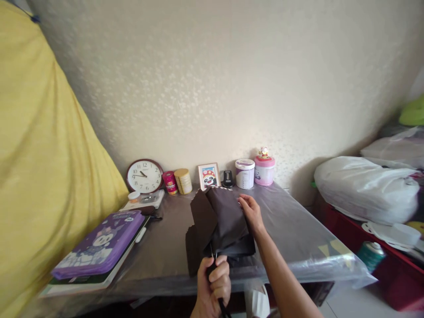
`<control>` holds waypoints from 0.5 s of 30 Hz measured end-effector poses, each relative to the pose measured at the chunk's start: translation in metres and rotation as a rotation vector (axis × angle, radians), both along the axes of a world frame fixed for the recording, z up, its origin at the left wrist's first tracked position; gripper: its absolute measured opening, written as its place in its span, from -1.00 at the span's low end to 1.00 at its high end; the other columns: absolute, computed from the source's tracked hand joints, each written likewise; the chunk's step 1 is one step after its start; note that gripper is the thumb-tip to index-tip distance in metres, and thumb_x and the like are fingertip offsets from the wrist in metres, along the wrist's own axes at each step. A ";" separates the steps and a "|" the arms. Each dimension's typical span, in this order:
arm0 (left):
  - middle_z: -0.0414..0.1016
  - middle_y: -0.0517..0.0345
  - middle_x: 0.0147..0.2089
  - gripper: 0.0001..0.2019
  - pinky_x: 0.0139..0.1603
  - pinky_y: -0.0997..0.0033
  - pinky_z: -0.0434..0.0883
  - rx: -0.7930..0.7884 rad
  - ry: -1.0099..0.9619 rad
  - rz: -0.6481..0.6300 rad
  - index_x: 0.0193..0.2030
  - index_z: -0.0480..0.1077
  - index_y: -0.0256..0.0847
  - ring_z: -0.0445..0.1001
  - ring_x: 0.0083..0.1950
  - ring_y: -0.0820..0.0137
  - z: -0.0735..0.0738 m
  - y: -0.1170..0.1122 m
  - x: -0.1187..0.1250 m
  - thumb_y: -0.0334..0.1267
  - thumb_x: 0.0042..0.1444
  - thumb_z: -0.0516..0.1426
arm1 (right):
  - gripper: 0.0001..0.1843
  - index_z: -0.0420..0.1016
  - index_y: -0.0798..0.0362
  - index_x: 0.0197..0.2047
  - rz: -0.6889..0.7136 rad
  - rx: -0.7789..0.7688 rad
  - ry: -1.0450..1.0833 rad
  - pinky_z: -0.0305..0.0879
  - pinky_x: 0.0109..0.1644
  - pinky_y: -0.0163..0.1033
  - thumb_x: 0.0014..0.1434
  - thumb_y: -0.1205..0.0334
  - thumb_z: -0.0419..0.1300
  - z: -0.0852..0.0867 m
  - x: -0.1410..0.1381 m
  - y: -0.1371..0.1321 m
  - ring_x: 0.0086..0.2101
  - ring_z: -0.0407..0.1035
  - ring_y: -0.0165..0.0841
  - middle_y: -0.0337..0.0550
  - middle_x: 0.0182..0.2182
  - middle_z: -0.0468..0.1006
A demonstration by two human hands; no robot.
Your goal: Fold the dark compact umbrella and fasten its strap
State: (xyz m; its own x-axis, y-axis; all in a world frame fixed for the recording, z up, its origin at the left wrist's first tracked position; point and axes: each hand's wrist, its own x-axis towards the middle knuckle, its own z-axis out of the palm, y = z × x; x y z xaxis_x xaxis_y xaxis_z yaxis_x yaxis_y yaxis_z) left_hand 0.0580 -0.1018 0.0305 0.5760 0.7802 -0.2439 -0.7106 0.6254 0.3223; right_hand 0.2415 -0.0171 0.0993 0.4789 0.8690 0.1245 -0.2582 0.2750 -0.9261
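Observation:
A dark umbrella [228, 216], its canopy partly folded with loose panels hanging, is held out over the front of the table. My left hand [213, 282] is wrapped around its black handle, and a wrist strap dangles below the fist. Two thin metal rods show just above that grip. At the canopy's upper right edge, my right hand [252, 213] pinches the fabric between thumb and fingers. The far rim of the canopy shows a row of pale tips.
A table [288, 229] under clear plastic holds a purple panda case [99, 243] on books, a clock [145, 176], tins [183, 181], a picture frame [209, 176] and tubs [245, 174]. A yellow curtain [49, 154] hangs left; white bags [364, 187] lie right.

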 end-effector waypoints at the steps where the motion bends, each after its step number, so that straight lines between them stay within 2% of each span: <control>1: -0.19 0.50 -0.72 -0.76 -0.80 0.71 -0.28 0.007 0.003 0.010 -0.54 0.06 -0.17 -0.49 -0.65 0.68 0.005 0.002 -0.001 -0.25 -0.06 0.11 | -0.64 0.39 0.07 -0.27 -0.041 -0.026 -0.010 0.31 -0.35 -0.31 -0.16 0.12 0.28 -0.003 0.005 0.001 -0.42 0.40 -0.35 -0.20 -0.41 0.53; 5: -0.16 0.51 -0.73 -0.77 -0.82 0.69 -0.24 0.056 -0.060 0.094 -0.51 0.05 -0.15 -0.50 -0.65 0.66 0.023 0.010 -0.007 -0.24 -0.05 0.10 | -0.71 0.34 0.09 -0.27 -0.083 -0.095 -0.039 0.34 -0.31 -0.28 -0.09 0.17 0.22 -0.016 0.015 0.007 -0.36 0.42 -0.34 -0.17 -0.37 0.49; 8: -0.18 0.52 -0.74 -0.73 -0.83 0.68 -0.26 0.109 -0.118 0.166 -0.52 0.02 -0.14 -0.52 -0.65 0.66 0.030 0.011 -0.003 -0.18 -0.06 0.11 | -0.79 0.34 0.09 -0.28 -0.061 -0.133 -0.070 0.33 -0.31 -0.31 -0.01 0.19 0.17 -0.022 0.014 0.009 -0.33 0.41 -0.35 -0.17 -0.35 0.48; 11: -0.19 0.51 -0.75 -0.70 -0.82 0.69 -0.27 0.140 -0.127 0.088 -0.54 -0.01 -0.14 -0.52 -0.65 0.67 0.032 0.010 0.004 -0.18 -0.08 0.11 | -0.82 0.38 0.12 -0.28 -0.001 -0.175 -0.084 0.33 -0.30 -0.30 0.05 0.20 0.16 -0.026 0.010 0.010 -0.32 0.41 -0.35 -0.17 -0.34 0.48; 15: -0.17 0.51 -0.73 -0.75 -0.82 0.73 -0.27 0.125 -0.128 -0.082 -0.53 0.02 -0.16 -0.52 -0.66 0.69 0.038 0.013 0.005 -0.24 -0.07 0.10 | -0.72 0.36 0.11 -0.08 0.084 -0.198 -0.099 0.35 -0.16 -0.13 0.18 0.16 0.09 -0.030 0.005 0.007 -0.20 0.36 -0.30 -0.11 -0.12 0.41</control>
State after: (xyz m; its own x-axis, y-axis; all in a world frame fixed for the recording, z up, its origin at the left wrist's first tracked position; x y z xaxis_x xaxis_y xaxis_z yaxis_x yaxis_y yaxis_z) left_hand 0.0630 -0.0889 0.0688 0.6592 0.7489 -0.0687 -0.6991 0.6439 0.3110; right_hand 0.2465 -0.0102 0.0695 0.3977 0.9174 -0.0096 -0.1783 0.0670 -0.9817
